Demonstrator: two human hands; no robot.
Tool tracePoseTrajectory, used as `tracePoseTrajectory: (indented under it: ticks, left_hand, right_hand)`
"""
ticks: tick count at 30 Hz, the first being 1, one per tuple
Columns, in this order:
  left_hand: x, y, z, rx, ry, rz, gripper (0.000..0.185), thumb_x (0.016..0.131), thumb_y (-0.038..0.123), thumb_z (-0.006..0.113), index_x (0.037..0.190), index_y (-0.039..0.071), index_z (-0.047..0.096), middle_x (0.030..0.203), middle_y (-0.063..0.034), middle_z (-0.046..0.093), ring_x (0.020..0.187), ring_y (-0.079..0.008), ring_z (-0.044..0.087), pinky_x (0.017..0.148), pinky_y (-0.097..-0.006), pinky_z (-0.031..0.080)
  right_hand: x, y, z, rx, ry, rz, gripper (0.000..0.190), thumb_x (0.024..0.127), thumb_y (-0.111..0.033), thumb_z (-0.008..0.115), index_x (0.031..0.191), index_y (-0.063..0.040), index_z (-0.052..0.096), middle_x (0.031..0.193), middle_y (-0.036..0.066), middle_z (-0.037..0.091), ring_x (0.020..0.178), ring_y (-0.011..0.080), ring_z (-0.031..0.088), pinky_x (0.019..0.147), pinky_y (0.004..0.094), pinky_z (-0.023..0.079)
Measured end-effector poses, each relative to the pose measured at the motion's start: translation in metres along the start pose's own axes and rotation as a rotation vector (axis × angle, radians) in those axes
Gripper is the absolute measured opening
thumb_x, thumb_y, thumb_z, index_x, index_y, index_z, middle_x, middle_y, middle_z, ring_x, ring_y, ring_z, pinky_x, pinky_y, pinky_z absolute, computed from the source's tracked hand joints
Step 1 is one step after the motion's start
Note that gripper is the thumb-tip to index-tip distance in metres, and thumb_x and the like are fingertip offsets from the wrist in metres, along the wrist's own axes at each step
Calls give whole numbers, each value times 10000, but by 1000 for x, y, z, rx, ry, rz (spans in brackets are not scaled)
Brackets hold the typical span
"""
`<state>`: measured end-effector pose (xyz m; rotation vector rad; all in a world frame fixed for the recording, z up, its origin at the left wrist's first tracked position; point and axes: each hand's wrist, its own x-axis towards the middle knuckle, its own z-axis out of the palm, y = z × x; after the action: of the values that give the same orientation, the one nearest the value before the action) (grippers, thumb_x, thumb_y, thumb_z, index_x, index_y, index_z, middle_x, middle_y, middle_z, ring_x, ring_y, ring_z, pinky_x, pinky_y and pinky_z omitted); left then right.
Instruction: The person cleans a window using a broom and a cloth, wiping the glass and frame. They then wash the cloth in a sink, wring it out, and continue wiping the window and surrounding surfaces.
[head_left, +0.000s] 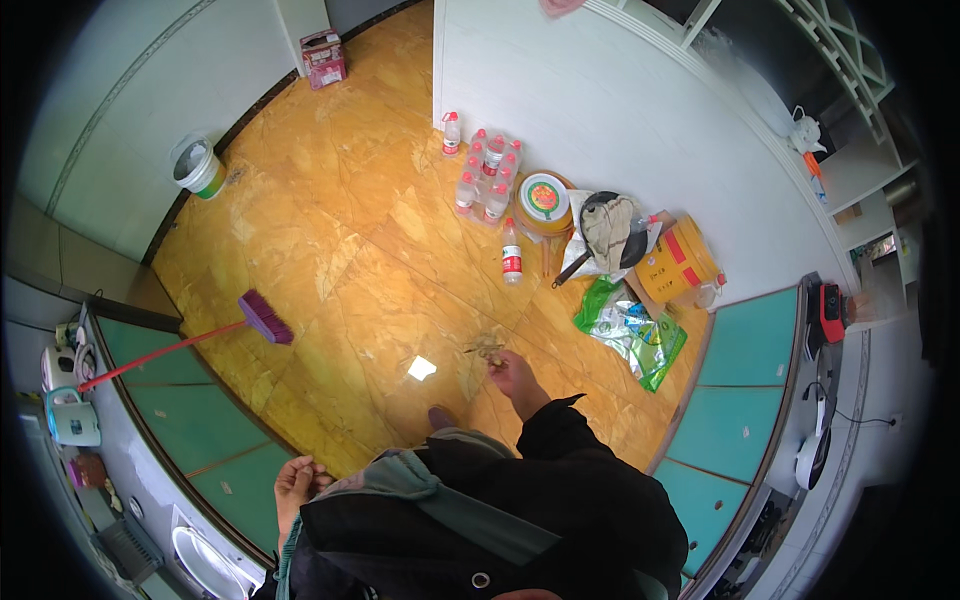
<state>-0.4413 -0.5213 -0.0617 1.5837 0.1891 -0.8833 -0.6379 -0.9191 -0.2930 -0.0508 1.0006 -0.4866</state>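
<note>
My right hand (513, 375) is stretched out over the yellow tiled floor, its fingers closed on a small, thin, brownish thing (489, 354) too small to name. My left hand (299, 480) hangs by the edge of the green cabinets, fingers curled together; whether they pinch anything cannot be told. A white patch (421, 367), paper or a reflection, shows on the floor between the hands. Past my right hand lies a green and silver plastic bag (632, 330). A broom with purple bristles (266, 317) leans on the left counter by its red handle (169, 354).
Along the white wall stand water bottles (491, 176), a lidded tub (544, 197), a frying pan with a cloth (611, 231) and a yellow bucket (676, 259). A white bucket (198, 169) and a cardboard box (323, 60) stand farther off. Green cabinets (731, 427) flank both sides.
</note>
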Motion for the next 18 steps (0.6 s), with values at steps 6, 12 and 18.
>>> tracePoseTrajectory:
  ticks: [6,12,18]
  left_hand:
    - [-1,-1,7,-74,-1,-40,164,963,74,472,1076,-13,551,908,-121,648,696,-173,630,658,-299,536]
    - [-3,4,-5,-50,-10,-55,184,965,72,463,1105,-15,545,915,-121,643,717,-179,634,669,-296,531]
    - [-19,-27,-25,-132,51,-11,182,958,71,483,1106,-20,538,938,-119,640,755,-176,627,697,-292,521]
  right_hand:
    - [26,-145,-23,92,-140,-596,61,888,-100,572,835,-73,587,745,8,588,650,121,550,533,215,446]
    - [21,-237,33,-175,295,-986,63,913,-141,553,857,-114,541,703,-35,484,612,99,492,538,239,425]
    - [40,-44,123,-568,-327,-431,124,896,-223,610,905,-103,582,706,-26,535,578,98,529,532,229,404]
